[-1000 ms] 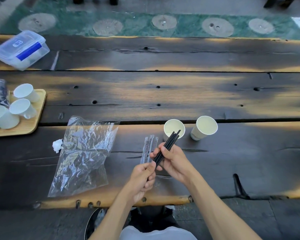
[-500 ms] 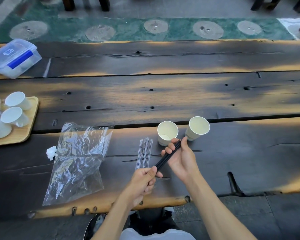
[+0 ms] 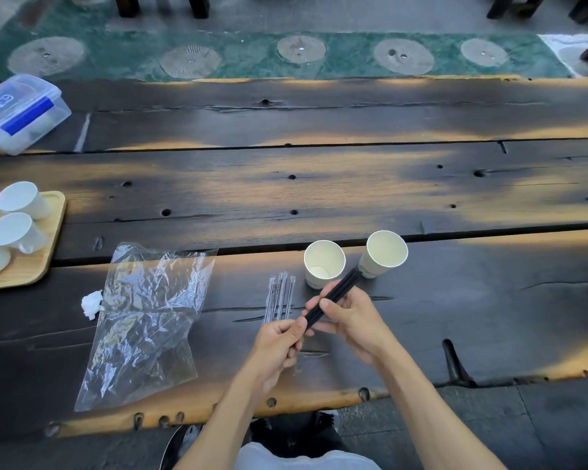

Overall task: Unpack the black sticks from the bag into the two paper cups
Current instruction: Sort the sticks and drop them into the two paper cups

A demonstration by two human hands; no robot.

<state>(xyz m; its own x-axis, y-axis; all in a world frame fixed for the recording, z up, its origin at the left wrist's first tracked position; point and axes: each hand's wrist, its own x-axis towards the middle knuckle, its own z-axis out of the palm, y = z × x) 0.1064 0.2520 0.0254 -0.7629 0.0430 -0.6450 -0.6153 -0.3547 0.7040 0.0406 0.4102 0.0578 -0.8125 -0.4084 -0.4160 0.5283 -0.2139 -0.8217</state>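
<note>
We note both paper cups empty; left hand and right hand clasp the black sticks, bag apparently emptied.

The tabletop is made of long dark wood planks with small holes, cracks and patches of warm yellow light. Its near edge is rough and pale. Past the far edge the floor is grey, with a green strip that has round grey stones set in a row. Dark furniture legs stand on the floor at the far left and far right. Near the tabletop, grey paving shows at the right.
</note>
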